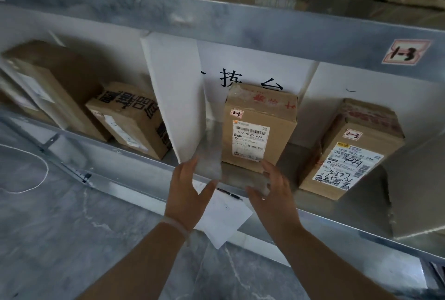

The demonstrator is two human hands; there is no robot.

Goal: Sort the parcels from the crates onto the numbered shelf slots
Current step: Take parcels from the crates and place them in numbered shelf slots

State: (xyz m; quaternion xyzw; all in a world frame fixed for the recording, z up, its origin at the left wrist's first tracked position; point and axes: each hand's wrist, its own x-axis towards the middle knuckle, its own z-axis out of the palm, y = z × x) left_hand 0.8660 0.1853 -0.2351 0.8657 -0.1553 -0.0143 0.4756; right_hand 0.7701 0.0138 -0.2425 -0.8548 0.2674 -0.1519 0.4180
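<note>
A tall brown cardboard parcel (258,131) stands upright on the dull grey metal shelf (134,167), just beside a smooth white foam divider (175,97). Glossy clear tape wrinkles over its top, and its front carries a white barcode label and a small sticker handwritten 2-3. The left hand (190,193) and right hand (272,193) hover before its lower edge, each grip apart, fingers straight, clasping nothing. A squat taped carton (354,150) leans nearby on the right. A thin paper sheet (224,217) overhangs the shelf lip.
</note>
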